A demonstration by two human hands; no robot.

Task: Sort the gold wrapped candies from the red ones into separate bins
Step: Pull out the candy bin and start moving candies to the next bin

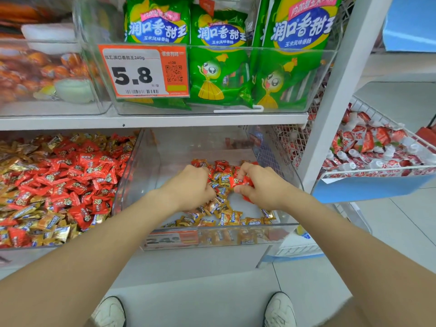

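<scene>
Both my hands are inside a clear plastic bin point(212, 228) on the lower shelf. It holds a thin scatter of gold wrapped candies point(230, 217) near its front and red candies point(221, 165) toward the back. My right hand point(262, 185) grips a few red candies point(245, 181) in its curled fingers. My left hand point(191, 187) is curled down over the mixed candies in the middle; what its fingers hold is hidden. To the left, a fuller bin point(14, 247) carries a big mixed pile of red candies point(77, 175) and gold ones point(44, 223).
Above, a clear bin point(295, 107) holds green snack bags behind a 5.8 price tag point(144, 70). A wire basket point(377, 172) of red-and-white sweets hangs at the right past a white shelf post point(339, 90). My white shoes point(279, 311) stand on the tiled floor.
</scene>
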